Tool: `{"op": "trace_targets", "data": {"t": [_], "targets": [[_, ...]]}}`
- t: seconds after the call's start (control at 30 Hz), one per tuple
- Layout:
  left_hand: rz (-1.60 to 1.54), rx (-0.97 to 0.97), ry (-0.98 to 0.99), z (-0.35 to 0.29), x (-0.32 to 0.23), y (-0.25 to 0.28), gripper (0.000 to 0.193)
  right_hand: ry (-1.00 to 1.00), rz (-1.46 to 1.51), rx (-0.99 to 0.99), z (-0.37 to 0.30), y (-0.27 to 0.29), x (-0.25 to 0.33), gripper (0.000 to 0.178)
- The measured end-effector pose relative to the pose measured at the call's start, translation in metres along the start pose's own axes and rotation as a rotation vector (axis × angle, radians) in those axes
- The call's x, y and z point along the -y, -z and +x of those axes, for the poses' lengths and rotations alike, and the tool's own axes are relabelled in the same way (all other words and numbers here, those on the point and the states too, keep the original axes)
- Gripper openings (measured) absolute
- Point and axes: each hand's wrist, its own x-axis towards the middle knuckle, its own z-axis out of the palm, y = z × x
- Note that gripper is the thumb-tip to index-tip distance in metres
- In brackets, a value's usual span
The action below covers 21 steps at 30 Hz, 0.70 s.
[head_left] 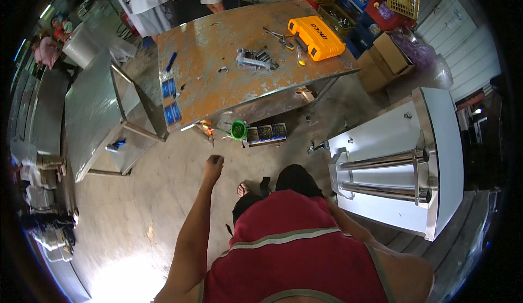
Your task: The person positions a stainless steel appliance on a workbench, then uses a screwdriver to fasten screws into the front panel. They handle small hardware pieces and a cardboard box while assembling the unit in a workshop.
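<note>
My left hand [214, 164] hangs out ahead of me over the concrete floor, its fingers curled closed, and nothing shows sticking out of it. Nearest to it, by the table's lower edge, are a green cup [238, 130] of small parts and a row of small trays [266, 133] filled with small pieces. Of my right arm only the upper part shows beside my red top; the hand itself is hidden behind my body. A white cabinet-like unit [381, 139] with two shiny metal tubes [381, 161] stands on that side.
Ahead is a worn metal table [207, 47] bearing an orange tool case [317, 38], pliers [279, 37], a grey metal part [256, 59] and blue packets [170, 101]. Another metal table [95, 107] stands left. Cartons [384, 60] and crates lie back right; people stand beyond.
</note>
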Motion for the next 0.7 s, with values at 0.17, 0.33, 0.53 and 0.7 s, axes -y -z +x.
{"op": "trace_targets", "data": {"t": [0.17, 0.33, 0.53, 0.7], "targets": [[-0.252, 0.014, 0.041, 0.103, -0.120, -0.053, 0.035, -0.135, 0.419, -0.082, 0.026, 0.044, 0.034, 0.043], [-0.453, 0.012, 0.177, 0.206, -0.207, -0.116, 0.044, -0.168, 0.651, -0.095, 0.090, 0.102, 0.040, 0.048], [-0.178, -0.219, 0.351, 0.357, -0.273, -0.180, 0.064, -0.006, -0.072, -0.078, 0.192, 0.234, 0.004, 0.044], [0.169, -0.358, 0.520, 0.404, -0.311, -0.204, 0.064, -0.390, 0.904, -0.118, 0.249, 0.363, 0.047, 0.027]]}}
